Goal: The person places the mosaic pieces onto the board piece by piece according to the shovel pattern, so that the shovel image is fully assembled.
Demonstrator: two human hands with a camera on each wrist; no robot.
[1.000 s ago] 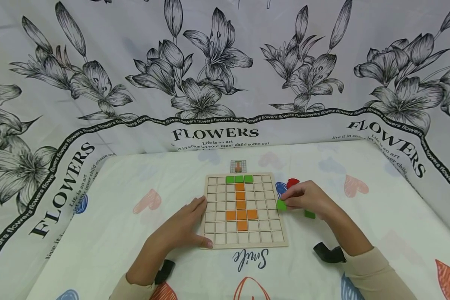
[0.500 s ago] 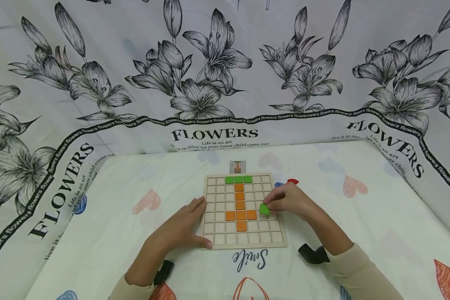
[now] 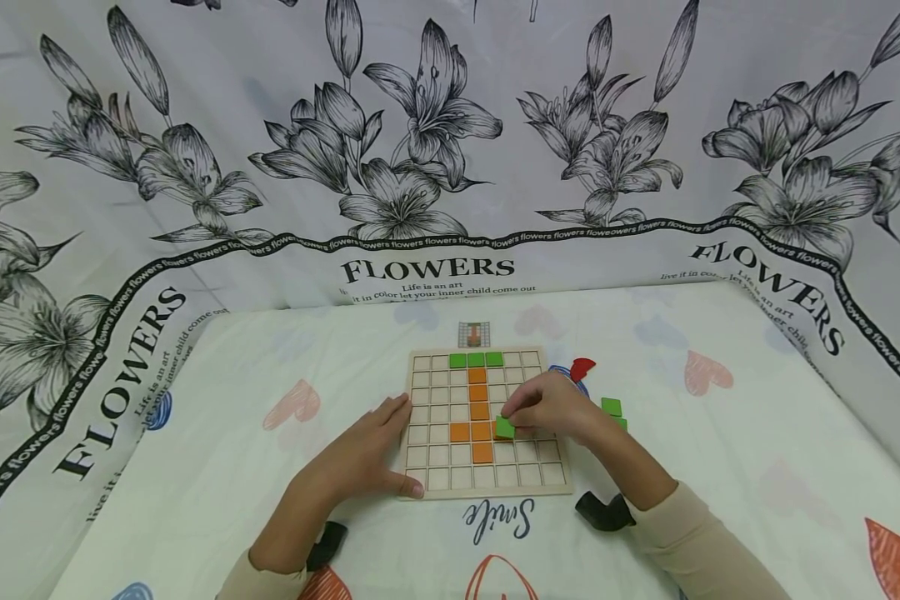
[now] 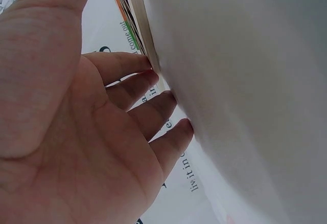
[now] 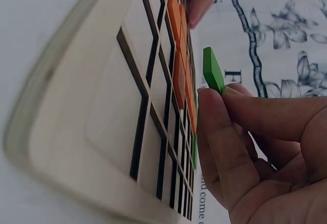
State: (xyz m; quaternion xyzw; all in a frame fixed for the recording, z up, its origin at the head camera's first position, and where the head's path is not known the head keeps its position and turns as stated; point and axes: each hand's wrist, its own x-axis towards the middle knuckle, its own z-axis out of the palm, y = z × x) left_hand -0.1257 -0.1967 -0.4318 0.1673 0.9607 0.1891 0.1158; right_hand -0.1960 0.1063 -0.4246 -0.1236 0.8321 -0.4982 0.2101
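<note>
A wooden grid board lies on the table with orange square tiles set in a cross-like column and a row of green tiles along its far side. My right hand pinches a green square tile between thumb and fingertips, above the board. In the head view that tile overlaps the right orange tile of the crosswise row. The left hand rests against the board's left edge, fingers extended; in the left wrist view its fingertips touch the board's side.
A small pattern card lies just beyond the board. Right of the board are a red wedge-shaped piece and loose green tiles. Black straps hang at both wrists. A flower-printed curtain stands behind the table.
My right hand has carried the green tile leftward from beside the board's right edge to over the orange crosswise row. The left hand has stayed at the board's edge.
</note>
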